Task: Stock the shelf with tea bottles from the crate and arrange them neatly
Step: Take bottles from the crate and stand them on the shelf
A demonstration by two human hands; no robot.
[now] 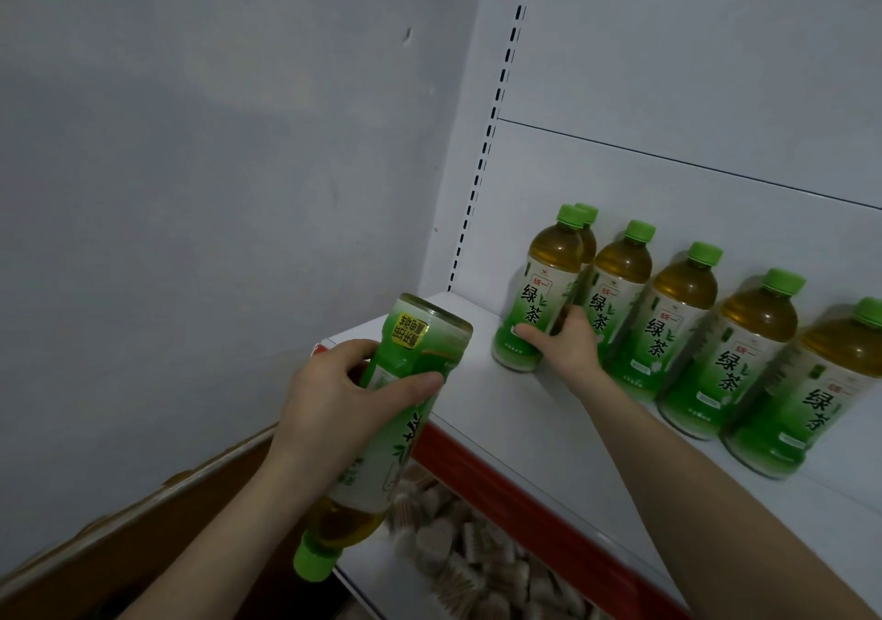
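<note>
Your left hand [329, 395] is wrapped round the held bottle [422, 333], thumb across the label and fingers curled behind it. The bottle is carried upside down and tilted, base up near the shelf's left corner and green cap hanging lowest, below the shelf edge. Your right hand [570, 347] reaches onto the white shelf [477, 409] and grips the end bottle [534, 304] low on its body, thumb on the front of the label, fingers tucked into the gap beside the next bottle [615, 299]. The end bottle stands upright at the left of a row of tea bottles [744, 362] that runs off the right edge, all caps up and labels facing you, close together along the back panel. One more green cap [589, 211] shows just behind the end bottle. A red strip [501, 486] fronts the shelf. Below it, a lower shelf holds a heap of small wrapped items [467, 562], blurred. A cardboard box [143, 524] sits at lower left against the grey wall [215, 142].
</note>
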